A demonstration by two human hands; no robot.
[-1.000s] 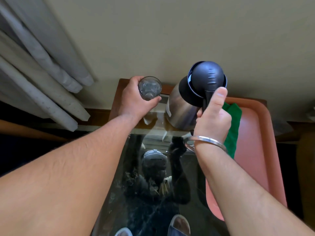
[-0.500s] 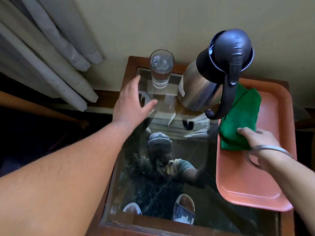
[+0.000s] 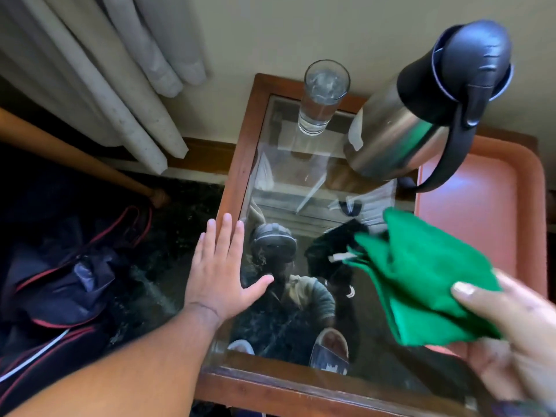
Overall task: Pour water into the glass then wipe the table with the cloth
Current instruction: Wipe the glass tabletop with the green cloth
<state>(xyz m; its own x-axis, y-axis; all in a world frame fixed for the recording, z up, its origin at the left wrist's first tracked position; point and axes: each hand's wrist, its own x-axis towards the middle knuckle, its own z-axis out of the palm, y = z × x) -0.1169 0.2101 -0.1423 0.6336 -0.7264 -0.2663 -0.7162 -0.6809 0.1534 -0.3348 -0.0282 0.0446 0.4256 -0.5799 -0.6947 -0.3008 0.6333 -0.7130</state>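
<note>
Now the cloth [image 3: 421, 281] has been lifted off the tray [image 3: 481, 212], where it lay half a second ago, and is held above the near right part of the table [image 3: 240, 164]. It is pinched in the right hand [image 3: 517, 335], thumb on top and fingers underneath, with its loose folds hanging toward the glass top. The left hand [image 3: 219, 272] has been drawn back from beside the glass [image 3: 322, 97] to the table's left edge. It is spread flat, palm down, fingers straight and slightly apart, over the wooden frame; nothing is held in it, and contact with the surface cannot be told. The glass, filled with water, is seen upright at the far edge, just left of the jug [image 3: 421, 115].
</note>
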